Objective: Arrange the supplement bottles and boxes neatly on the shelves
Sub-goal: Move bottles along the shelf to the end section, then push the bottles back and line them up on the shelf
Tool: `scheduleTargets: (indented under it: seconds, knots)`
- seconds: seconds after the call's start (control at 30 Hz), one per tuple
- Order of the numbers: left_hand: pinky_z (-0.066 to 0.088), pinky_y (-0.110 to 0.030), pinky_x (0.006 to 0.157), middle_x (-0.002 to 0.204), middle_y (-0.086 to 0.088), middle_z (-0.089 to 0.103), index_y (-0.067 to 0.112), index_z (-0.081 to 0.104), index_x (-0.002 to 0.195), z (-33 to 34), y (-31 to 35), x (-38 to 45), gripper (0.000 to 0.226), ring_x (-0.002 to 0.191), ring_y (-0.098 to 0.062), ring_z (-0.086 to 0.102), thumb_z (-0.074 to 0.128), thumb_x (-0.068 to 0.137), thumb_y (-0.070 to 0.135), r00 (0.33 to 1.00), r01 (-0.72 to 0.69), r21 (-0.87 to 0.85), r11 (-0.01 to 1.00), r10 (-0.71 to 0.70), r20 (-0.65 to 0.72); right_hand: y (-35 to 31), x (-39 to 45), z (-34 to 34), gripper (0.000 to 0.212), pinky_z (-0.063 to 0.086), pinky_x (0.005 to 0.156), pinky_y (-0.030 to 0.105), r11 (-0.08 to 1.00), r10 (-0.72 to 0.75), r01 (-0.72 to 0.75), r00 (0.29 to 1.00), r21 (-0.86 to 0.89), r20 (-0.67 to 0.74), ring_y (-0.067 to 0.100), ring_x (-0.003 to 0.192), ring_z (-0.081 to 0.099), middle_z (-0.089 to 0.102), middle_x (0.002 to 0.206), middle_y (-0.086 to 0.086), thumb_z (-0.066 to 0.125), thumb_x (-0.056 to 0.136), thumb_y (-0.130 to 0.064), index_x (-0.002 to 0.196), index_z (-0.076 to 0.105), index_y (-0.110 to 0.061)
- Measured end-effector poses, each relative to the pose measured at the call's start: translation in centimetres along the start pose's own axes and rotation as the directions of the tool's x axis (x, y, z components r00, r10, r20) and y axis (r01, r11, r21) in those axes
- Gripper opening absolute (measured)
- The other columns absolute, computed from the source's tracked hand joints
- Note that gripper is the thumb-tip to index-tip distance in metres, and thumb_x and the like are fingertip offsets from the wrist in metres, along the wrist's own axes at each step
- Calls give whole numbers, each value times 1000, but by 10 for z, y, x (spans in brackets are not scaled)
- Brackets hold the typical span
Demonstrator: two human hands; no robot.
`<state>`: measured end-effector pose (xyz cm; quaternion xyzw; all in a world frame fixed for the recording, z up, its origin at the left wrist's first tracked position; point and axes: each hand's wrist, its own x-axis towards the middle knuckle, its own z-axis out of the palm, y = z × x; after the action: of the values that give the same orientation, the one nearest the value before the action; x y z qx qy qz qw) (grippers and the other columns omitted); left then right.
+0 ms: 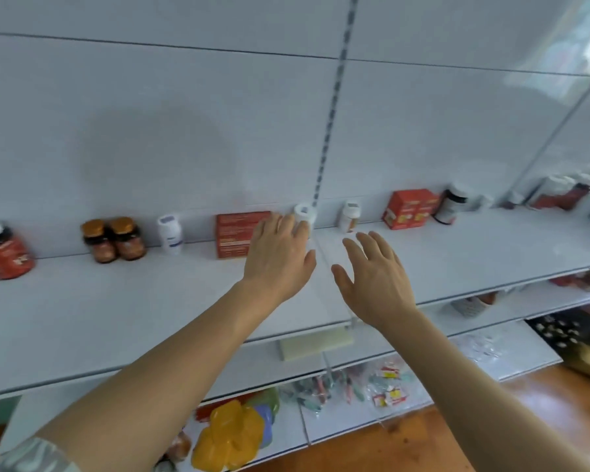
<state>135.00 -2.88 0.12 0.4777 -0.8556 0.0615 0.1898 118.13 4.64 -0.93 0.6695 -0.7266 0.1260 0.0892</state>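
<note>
Bottles [305, 216] at shelf [116, 301] back; front bare; hands [280, 257] open.

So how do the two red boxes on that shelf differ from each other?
The left red box stands beside the left hand, whose fingers cover its right edge; the right red box stands apart from both hands. The left one shows a flat front with lines of pale text; the right one is turned corner-on, showing two faces with yellow patches. Both stand upright at the back of the same white shelf.

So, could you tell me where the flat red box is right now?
In the head view it stands at the shelf's back, centre-left, between a small white bottle and the left hand.
</note>
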Motion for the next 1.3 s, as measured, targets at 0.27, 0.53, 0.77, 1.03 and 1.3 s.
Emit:
scheduleTargets:
  seconds: [0.27, 0.53, 0.77, 1.03, 1.3]
  knots:
    - [30, -47, 111, 144, -10, 44, 12, 44, 140, 33, 177, 57, 56, 135, -31, 34, 45, 95, 44, 989, -148, -60, 987, 149, 19, 179, -51, -29, 61, 22, 119, 45, 977, 202, -202, 979, -60, -5, 31, 146, 21, 34, 154, 12, 36, 99, -50, 148, 35, -14]
    - [29, -44, 111, 148, -11, 42, 14, 44, 140, 82, 319, 135, 56, 137, -31, 31, 45, 94, 45, 945, -322, -139, 936, 327, 14, 329, -69, -39, 68, 14, 121, 43, 908, 408, -406, 913, -101, 1, 29, 149, 13, 24, 159, 9, 28, 98, -57, 152, 22, -17]
    - [30, -43, 111, 146, -10, 45, 15, 43, 141, 125, 452, 223, 56, 137, -30, 32, 43, 94, 46, 890, -439, -245, 865, 455, 10, 464, -69, -62, 67, 20, 120, 41, 822, 537, -533, 843, -202, -39, 26, 146, 21, 33, 155, 6, 33, 97, -58, 150, 28, -17]
    - [32, -39, 108, 143, -7, 47, 16, 43, 142, 172, 592, 294, 57, 134, -27, 35, 43, 95, 47, 832, -524, -284, 803, 554, 32, 607, -77, -74, 66, 23, 119, 42, 765, 613, -611, 788, -201, -60, 26, 145, 23, 36, 152, 5, 37, 97, -53, 150, 29, -14]
    - [36, -38, 105, 138, -6, 51, 15, 46, 139, 223, 729, 351, 54, 128, -25, 41, 45, 95, 46, 861, -456, -295, 840, 500, 92, 771, -75, -76, 61, 26, 119, 41, 820, 545, -550, 835, -155, -77, 28, 140, 30, 43, 147, 7, 45, 97, -48, 146, 37, -12]
